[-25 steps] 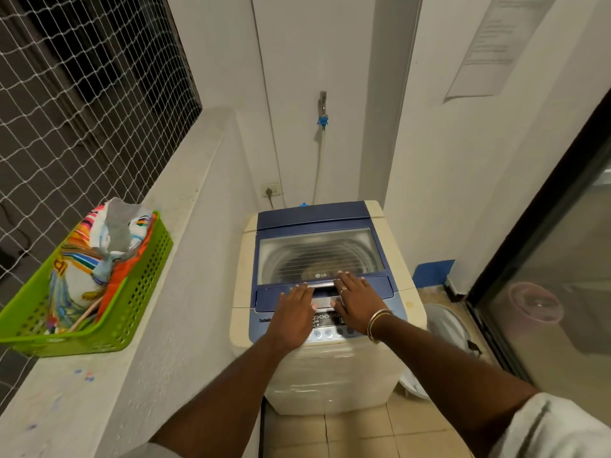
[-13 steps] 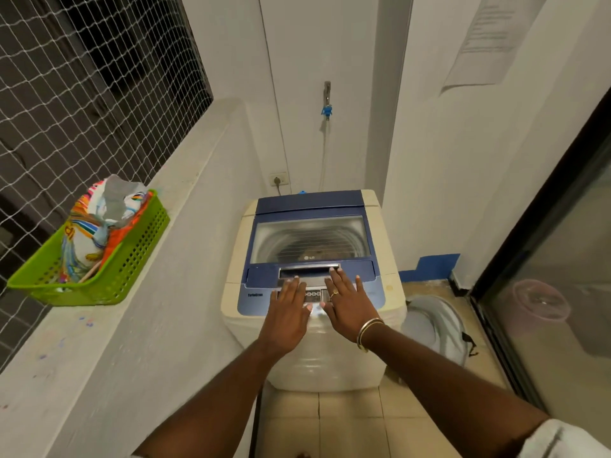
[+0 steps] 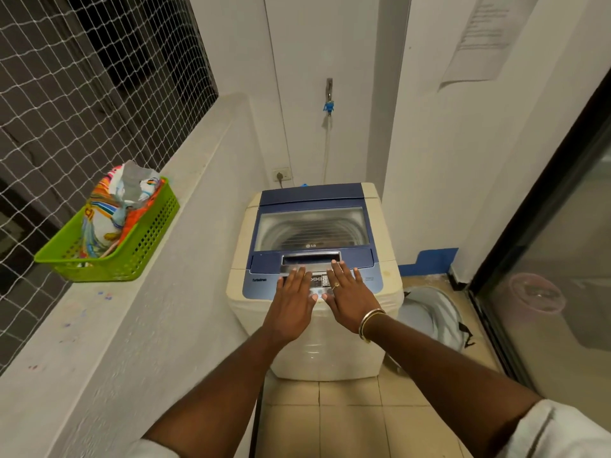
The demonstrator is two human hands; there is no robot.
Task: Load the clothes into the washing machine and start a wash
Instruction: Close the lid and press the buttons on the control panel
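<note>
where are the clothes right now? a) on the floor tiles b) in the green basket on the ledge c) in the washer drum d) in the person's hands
b: the colourful clothes are piled in the green basket on the ledge, left of the washing machine, whose lid is down.

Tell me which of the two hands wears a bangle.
The right hand, with a gold bangle at its wrist and a ring on one finger. The left hand beside it is bare. Both lie flat over the control panel.
</note>
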